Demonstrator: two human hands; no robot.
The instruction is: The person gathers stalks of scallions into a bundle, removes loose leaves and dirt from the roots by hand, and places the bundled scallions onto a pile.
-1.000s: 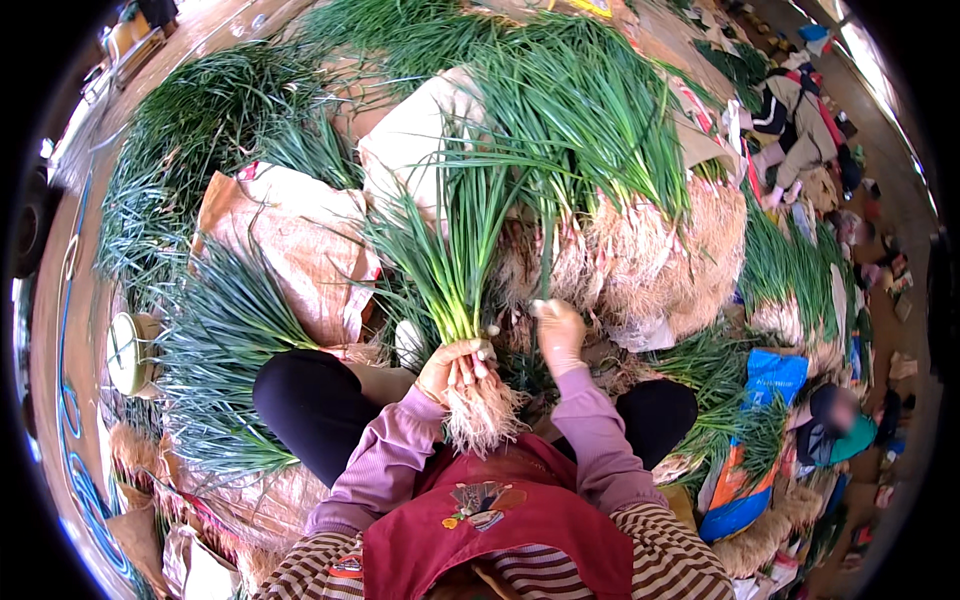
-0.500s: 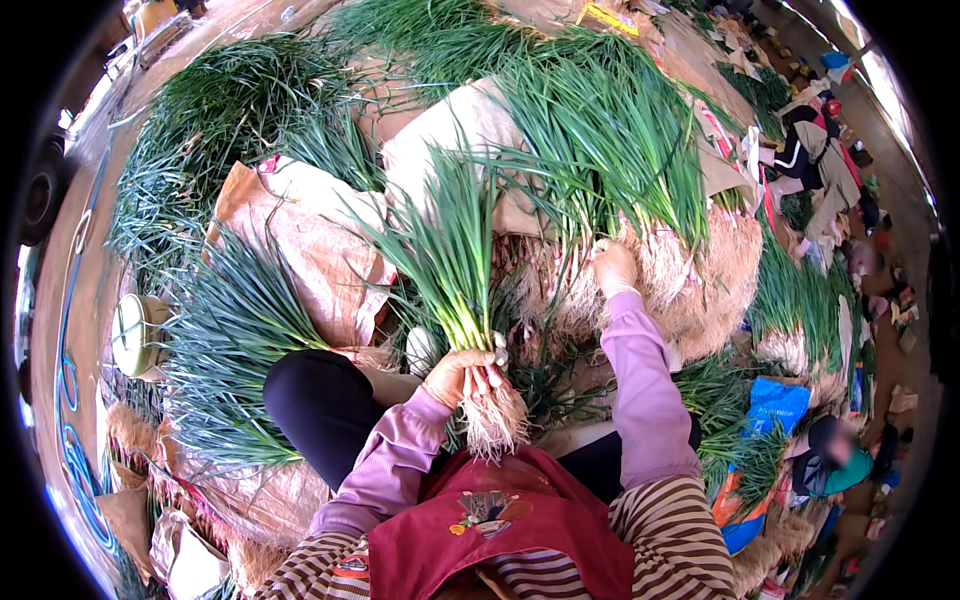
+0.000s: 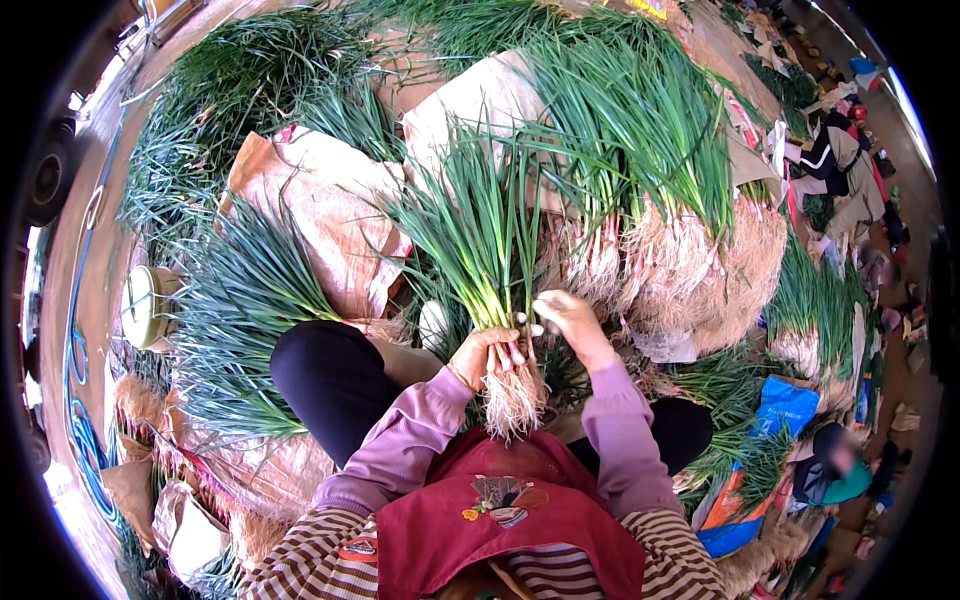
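Observation:
In front of my lap, my left hand [image 3: 478,354] is closed round the lower stems of a bunch of scallions [image 3: 490,255]. Their green leaves fan upward and away, and pale stringy roots [image 3: 515,400] hang below my fingers. My right hand [image 3: 570,325] is at the bunch's right side, its thumb and fingertips pinched at a single scallion stalk [image 3: 529,290] lying along the bunch's edge. Beyond it lies a big heap of scallions [image 3: 640,140], with its tangled roots [image 3: 690,265] turned toward me.
More scallions [image 3: 235,325] lie by my left knee, and another heap [image 3: 250,90] spreads at the far left. Tan woven sacks [image 3: 320,215] lie between them. A pale round container [image 3: 148,307] stands at the left. At right are a blue bag [image 3: 785,405] and a seated person [image 3: 835,465].
My right hand has come back from the heap's root ends to the bunch, bringing a stalk to its right side. My left hand keeps its hold. The view has shifted slightly.

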